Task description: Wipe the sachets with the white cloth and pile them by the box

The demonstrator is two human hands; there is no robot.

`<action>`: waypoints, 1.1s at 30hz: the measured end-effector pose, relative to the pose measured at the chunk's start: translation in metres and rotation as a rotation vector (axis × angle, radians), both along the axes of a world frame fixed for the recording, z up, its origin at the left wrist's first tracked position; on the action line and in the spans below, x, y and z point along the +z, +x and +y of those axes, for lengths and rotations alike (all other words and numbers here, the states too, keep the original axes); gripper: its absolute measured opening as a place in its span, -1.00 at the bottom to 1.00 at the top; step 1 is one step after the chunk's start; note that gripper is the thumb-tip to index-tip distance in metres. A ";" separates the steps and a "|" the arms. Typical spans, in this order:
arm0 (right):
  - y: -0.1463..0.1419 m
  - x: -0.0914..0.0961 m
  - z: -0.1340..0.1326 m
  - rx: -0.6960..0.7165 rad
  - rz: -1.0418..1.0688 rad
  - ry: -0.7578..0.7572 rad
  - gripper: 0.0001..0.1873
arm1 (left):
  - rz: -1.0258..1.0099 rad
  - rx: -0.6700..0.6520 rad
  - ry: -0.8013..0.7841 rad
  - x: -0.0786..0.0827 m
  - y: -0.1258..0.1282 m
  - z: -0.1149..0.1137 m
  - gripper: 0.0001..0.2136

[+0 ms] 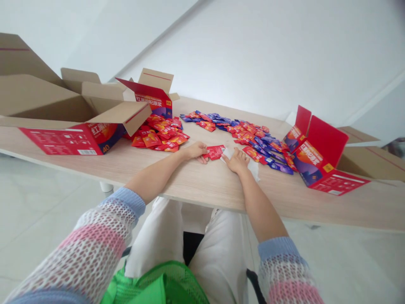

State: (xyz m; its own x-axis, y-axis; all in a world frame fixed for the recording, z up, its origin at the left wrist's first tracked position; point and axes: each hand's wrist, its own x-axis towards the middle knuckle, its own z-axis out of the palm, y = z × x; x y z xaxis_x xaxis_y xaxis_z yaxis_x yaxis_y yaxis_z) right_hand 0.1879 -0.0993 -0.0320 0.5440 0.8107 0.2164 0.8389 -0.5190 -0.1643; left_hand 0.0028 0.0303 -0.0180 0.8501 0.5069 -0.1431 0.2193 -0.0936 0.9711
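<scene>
My left hand (196,151) pinches the left end of a red sachet (215,152) just above the table. My right hand (238,161) is at the sachet's other end, its fingers closed on a thin white tissue (227,154). The tissue spreads out beneath that hand and touches the sachet. To the left lies a heap of red-orange sachets (160,134). Beyond my hands, a curved band of mixed red and purple sachets (247,130) runs across to the right.
A large open carton (72,137) stands at the left, with a smaller open red box (158,103) behind it. Another open red box (311,158) is on the right. The wooden table (202,185) has its front edge by my lap, and a white wall rises behind.
</scene>
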 end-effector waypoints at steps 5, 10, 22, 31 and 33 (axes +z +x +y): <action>0.001 0.002 0.000 -0.022 0.010 -0.016 -0.10 | 0.000 0.142 0.415 0.004 -0.002 0.000 -0.88; 0.000 0.003 -0.002 -0.015 0.018 -0.038 -0.13 | 0.166 0.479 1.220 0.031 -0.013 -0.020 -0.74; 0.006 -0.009 0.002 -0.013 -0.004 -0.014 -0.19 | 0.617 0.741 1.769 0.066 -0.095 0.040 -0.71; 0.002 -0.010 0.000 0.005 -0.042 -0.012 -0.26 | 0.902 0.738 1.485 0.052 -0.128 0.092 -0.68; 0.002 -0.009 -0.001 0.008 -0.059 -0.003 -0.28 | 0.928 0.780 1.398 0.051 -0.122 0.098 -0.68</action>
